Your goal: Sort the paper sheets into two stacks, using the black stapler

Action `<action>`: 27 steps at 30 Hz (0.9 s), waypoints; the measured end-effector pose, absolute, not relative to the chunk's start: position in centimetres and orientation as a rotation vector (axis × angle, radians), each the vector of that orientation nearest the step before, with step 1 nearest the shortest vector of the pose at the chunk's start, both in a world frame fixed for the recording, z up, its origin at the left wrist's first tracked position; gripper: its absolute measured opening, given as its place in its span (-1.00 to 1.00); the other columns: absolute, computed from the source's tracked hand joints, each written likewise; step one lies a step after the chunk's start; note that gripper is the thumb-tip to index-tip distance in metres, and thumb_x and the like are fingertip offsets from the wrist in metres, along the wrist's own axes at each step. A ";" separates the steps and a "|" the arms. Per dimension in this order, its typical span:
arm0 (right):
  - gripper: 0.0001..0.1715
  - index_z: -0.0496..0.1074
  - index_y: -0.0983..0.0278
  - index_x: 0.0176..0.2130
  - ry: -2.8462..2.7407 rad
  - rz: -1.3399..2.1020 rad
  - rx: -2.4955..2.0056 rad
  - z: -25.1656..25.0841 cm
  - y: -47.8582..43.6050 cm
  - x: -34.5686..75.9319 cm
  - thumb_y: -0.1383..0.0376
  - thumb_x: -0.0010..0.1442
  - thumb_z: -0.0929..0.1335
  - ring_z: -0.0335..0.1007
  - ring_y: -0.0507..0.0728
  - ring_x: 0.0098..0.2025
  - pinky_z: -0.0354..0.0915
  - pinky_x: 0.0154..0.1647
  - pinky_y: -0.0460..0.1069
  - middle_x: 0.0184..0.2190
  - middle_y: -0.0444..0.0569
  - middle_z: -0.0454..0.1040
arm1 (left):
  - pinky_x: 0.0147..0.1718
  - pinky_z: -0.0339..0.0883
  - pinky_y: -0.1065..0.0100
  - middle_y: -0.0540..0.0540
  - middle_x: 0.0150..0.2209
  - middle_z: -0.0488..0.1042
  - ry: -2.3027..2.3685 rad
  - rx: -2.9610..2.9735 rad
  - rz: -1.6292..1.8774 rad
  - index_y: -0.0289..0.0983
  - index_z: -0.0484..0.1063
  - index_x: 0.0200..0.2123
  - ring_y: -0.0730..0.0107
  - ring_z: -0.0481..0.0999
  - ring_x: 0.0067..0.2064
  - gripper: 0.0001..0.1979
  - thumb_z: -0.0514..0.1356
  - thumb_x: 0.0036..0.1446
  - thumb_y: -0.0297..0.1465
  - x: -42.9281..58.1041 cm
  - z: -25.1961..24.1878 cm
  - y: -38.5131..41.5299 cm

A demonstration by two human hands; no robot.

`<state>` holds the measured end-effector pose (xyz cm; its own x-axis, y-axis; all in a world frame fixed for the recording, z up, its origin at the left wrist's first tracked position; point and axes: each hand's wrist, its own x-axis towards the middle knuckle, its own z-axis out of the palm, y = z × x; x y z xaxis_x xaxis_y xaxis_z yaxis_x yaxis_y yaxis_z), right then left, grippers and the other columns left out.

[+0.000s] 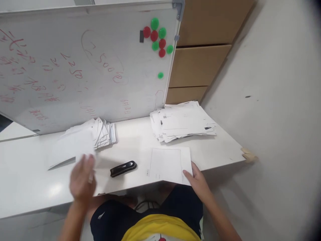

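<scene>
My left hand point(83, 179) is smeared by motion at the left of the table. Its closed fingers overlap the lower right corner of a white sheet of paper point(71, 147), which looks tilted up, with a dark gap under its front edge. At the table's front edge, my right hand point(198, 180) pinches the right side of a printed sheet of paper point(165, 164), thumb on top and fingers beneath. Between the hands, a black stapler point(123, 168) lies on the table, touched by neither.
A stack of papers point(185, 122) lies at the back right, and another uneven stack point(102, 135) is behind my left hand. A whiteboard point(112, 40) with writing and round magnets stands along the back of the white table point(220, 147). Cardboard boxes point(193, 67) and a wall point(271, 100) border the right.
</scene>
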<state>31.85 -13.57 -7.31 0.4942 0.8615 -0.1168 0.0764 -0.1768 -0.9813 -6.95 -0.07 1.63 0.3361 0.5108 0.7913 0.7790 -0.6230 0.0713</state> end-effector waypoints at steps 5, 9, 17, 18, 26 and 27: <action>-0.41 0.37 0.18 0.05 -0.688 0.903 -1.523 -6.6 -13.7 30.5 0.06 0.05 0.41 0.31 0.30 0.15 0.21 0.18 0.17 0.08 0.01 0.46 | 0.12 0.32 0.14 -0.08 0.10 0.41 -0.657 -2.817 -1.100 -0.11 -0.08 0.34 0.28 0.24 0.24 -0.36 -0.07 0.21 -0.55 6.1 -2.9 -6.0; -0.39 0.41 0.17 0.03 -0.521 0.974 -1.455 -6.5 -14.0 30.2 -0.03 0.04 0.39 0.36 0.30 0.10 0.33 0.06 0.14 0.04 -0.02 0.49 | 0.09 0.33 0.06 -0.12 0.14 0.37 -0.630 -3.066 -0.951 -0.21 -0.02 0.32 0.18 0.20 0.26 -0.37 -0.04 0.19 -0.60 13.7 -6.3 -8.0; -0.33 0.38 0.18 0.09 -0.433 1.076 -1.287 -6.3 -14.4 30.0 0.05 0.02 0.44 0.37 0.31 0.09 0.34 0.03 0.16 0.03 0.02 0.50 | 0.09 0.35 0.10 -0.15 0.13 0.38 -0.654 -3.187 -0.982 -0.28 0.11 0.25 0.23 0.31 0.20 -0.48 -0.05 0.23 -0.58 16.2 -8.2 -9.2; -0.35 0.38 0.18 0.09 -0.430 1.084 -1.275 -6.3 -14.4 30.0 0.05 0.02 0.44 0.37 0.31 0.09 0.35 0.02 0.16 0.03 0.02 0.50 | 0.08 0.36 0.12 -0.16 0.12 0.40 -0.690 -3.189 -1.054 -0.26 0.11 0.26 0.27 0.32 0.19 -0.48 -0.06 0.23 -0.58 16.0 -8.1 -9.0; -0.40 0.41 0.14 0.03 -0.355 1.162 -1.284 -6.3 -14.4 30.8 0.05 0.00 0.46 0.42 0.31 0.04 0.40 -0.07 0.14 -0.03 -0.03 0.54 | 0.10 0.35 0.13 -0.18 0.10 0.42 -0.546 -3.270 -0.984 -0.29 0.15 0.23 0.27 0.31 0.21 -0.53 -0.03 0.25 -0.53 16.2 -7.2 -9.2; -0.40 0.41 0.14 0.02 -0.349 1.162 -1.291 -6.3 -14.4 30.9 0.05 -0.01 0.46 0.42 0.31 0.03 0.40 -0.07 0.14 -0.03 -0.03 0.54 | 0.11 0.33 0.12 -0.19 0.10 0.41 -0.548 -3.278 -0.967 -0.30 0.15 0.23 0.27 0.29 0.21 -0.53 -0.04 0.26 -0.53 16.2 -7.0 -9.2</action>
<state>30.87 -14.41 -6.33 0.4375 0.8149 -0.3801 -0.4706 -0.1527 -0.8690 16.25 -9.24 -7.01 0.7990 0.3801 0.4659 0.2048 -0.9005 0.3835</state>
